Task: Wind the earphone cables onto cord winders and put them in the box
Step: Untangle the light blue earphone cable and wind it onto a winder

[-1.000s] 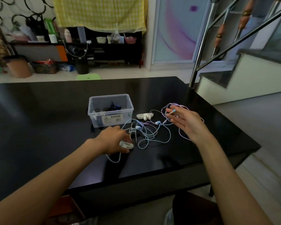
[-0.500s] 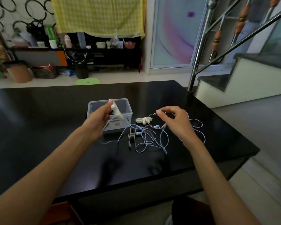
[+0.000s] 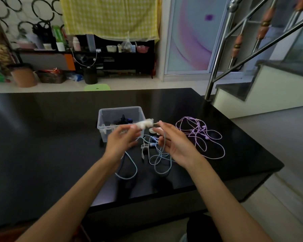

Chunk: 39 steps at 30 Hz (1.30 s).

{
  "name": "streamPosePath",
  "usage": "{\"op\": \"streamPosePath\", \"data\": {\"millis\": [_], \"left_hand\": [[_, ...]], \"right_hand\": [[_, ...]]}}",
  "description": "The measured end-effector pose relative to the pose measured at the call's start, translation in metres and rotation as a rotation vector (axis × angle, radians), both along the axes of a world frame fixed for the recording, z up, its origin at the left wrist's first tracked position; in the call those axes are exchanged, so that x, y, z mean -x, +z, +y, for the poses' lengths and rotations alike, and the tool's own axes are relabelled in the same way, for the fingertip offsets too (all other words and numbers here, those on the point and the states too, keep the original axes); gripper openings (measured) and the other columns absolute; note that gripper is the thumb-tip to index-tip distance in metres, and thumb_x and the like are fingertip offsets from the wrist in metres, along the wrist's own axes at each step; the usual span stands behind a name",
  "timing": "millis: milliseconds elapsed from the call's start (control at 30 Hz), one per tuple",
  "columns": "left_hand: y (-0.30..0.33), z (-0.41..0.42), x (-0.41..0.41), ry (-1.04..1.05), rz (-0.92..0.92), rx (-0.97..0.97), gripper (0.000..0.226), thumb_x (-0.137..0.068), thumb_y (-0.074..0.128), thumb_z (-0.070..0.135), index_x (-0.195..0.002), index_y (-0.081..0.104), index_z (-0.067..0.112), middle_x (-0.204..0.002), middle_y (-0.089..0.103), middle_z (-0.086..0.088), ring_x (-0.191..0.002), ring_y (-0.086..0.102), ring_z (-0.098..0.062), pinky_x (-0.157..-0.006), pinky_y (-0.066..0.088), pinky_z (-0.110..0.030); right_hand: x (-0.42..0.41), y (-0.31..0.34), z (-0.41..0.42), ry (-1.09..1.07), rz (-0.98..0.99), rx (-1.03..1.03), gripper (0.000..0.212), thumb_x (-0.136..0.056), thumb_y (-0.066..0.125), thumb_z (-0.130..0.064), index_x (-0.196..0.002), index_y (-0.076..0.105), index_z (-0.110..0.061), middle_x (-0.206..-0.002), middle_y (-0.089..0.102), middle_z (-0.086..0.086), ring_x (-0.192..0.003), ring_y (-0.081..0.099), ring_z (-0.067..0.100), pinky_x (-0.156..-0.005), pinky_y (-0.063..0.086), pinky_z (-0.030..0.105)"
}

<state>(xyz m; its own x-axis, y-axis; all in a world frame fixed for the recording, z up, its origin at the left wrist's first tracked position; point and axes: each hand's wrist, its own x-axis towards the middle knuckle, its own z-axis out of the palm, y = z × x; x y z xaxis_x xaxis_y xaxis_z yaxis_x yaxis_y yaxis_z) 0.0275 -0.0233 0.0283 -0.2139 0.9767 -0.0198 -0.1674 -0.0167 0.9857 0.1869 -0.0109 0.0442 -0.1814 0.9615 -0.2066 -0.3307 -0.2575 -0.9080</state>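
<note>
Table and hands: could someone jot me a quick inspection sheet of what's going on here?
Surface: glossy black table.
Job's things: clear plastic box holding dark items; white cord winder, blurred; another winder on the table.
Clutter: nothing seen.
Hands: left hand holds the white cord winder; right hand pinches the blue cable's plug.
Cables: blue earphone cable and purple earphone cable, both loose and unwound.
Surroundings: stair railing, green stool, cluttered shelf.

A lived-in home, ground-floor room by the stairs.

A yellow checked cloth [image 3: 110, 16] hangs over a cluttered black shelf [image 3: 112, 56] of cups and bottles; a steel stair railing [image 3: 234, 49] rises at right, a sliding glass door [image 3: 191, 35] stands behind the glossy black surface [image 3: 42, 137], and a bin [image 3: 90, 75] sits on the tiled floor.
</note>
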Motion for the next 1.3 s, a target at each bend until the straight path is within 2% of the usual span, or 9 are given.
{"op": "streamPosePath", "data": {"millis": [133,267,367,600,767,900,1033,1167,1300], "left_hand": [[-0.015,-0.01,-0.014,-0.136,0.175,-0.073,0.009,-0.084,0.068,0.013,-0.091,0.063,0.011,-0.091,0.073,-0.007,-0.081,0.071,-0.013,-0.068,0.057,-0.022],[-0.011,-0.007,-0.008,-0.234,0.193,0.023,0.021,-0.082,0.07,0.013,-0.102,0.065,0.013,-0.087,0.074,0.002,-0.078,0.071,-0.006,-0.073,0.057,-0.023],[-0.009,-0.007,-0.001,-0.281,0.131,0.088,0.019,-0.088,0.063,0.016,-0.106,0.067,0.012,-0.085,0.074,-0.002,-0.075,0.071,-0.008,-0.074,0.057,-0.023],[-0.011,-0.012,0.01,-0.335,0.178,0.114,0.016,-0.087,0.065,0.014,-0.102,0.065,0.013,-0.084,0.072,-0.001,-0.068,0.069,-0.002,-0.064,0.055,-0.015],[-0.009,-0.011,0.006,-0.315,0.145,0.105,0.02,-0.085,0.067,0.011,-0.105,0.067,0.009,-0.088,0.071,0.0,-0.074,0.068,-0.002,-0.072,0.057,-0.018],[-0.009,-0.011,0.002,-0.452,0.137,0.084,0.025,-0.085,0.066,0.011,-0.111,0.066,0.01,-0.097,0.073,-0.004,-0.086,0.07,-0.01,-0.074,0.057,-0.021],[-0.009,-0.013,0.0,-0.41,0.108,0.045,0.023,-0.085,0.066,0.008,-0.108,0.068,0.009,-0.093,0.074,-0.001,-0.082,0.07,-0.007,-0.067,0.054,-0.015],[-0.009,-0.014,-0.001,-0.388,0.094,0.047,0.019,-0.085,0.066,0.008,-0.103,0.069,0.011,-0.088,0.074,0.003,-0.079,0.07,-0.005,-0.065,0.053,-0.014],[-0.009,-0.013,0.0,-0.37,0.053,0.042,0.012,-0.085,0.065,0.006,-0.091,0.068,0.016,-0.08,0.074,0.005,-0.076,0.07,-0.005,-0.066,0.055,-0.016]], "right_hand": [[0.002,-0.005,0.003,-0.036,0.119,0.071,0.026,-0.089,0.064,-0.023,-0.11,0.065,-0.007,-0.085,0.065,0.002,-0.045,0.054,0.002,-0.046,0.046,0.01],[0.001,-0.011,0.002,0.015,-0.106,-0.002,0.027,-0.09,0.062,-0.025,-0.11,0.068,-0.008,-0.076,0.063,-0.004,-0.042,0.043,0.001,-0.049,0.038,0.011],[0.003,-0.014,-0.001,0.1,-0.235,-0.041,0.025,-0.089,0.063,-0.022,-0.109,0.068,-0.01,-0.076,0.06,-0.004,-0.044,0.037,0.002,-0.053,0.035,0.015],[0.004,-0.013,-0.005,0.159,-0.413,-0.112,0.011,-0.083,0.068,-0.024,-0.093,0.073,-0.023,-0.078,0.066,-0.006,-0.047,0.039,0.001,-0.059,0.037,0.018],[-0.001,-0.008,0.0,0.047,-0.299,-0.144,0.018,-0.091,0.058,-0.02,-0.104,0.07,-0.016,-0.083,0.067,-0.009,-0.052,0.042,0.001,-0.054,0.038,0.012],[-0.007,-0.011,0.005,0.05,-0.25,-0.074,0.018,-0.093,0.055,-0.021,-0.101,0.07,-0.014,-0.059,0.058,-0.011,-0.049,0.033,0.002,-0.048,0.026,0.013],[-0.007,-0.015,0.005,0.191,-0.268,-0.031,0.028,-0.095,0.051,-0.021,-0.112,0.064,-0.002,-0.044,0.045,-0.01,-0.042,0.031,0.002,-0.047,0.02,0.015],[-0.01,-0.019,0.011,0.143,-0.183,0.004,0.031,-0.094,0.052,-0.02,-0.117,0.06,0.0,-0.047,0.047,-0.011,-0.039,0.031,0.001,-0.043,0.019,0.014],[-0.013,-0.022,0.014,0.061,-0.123,0.051,0.022,-0.09,0.058,-0.022,-0.103,0.066,-0.006,-0.066,0.051,-0.005,-0.042,0.033,0.002,-0.043,0.02,0.013]]}}
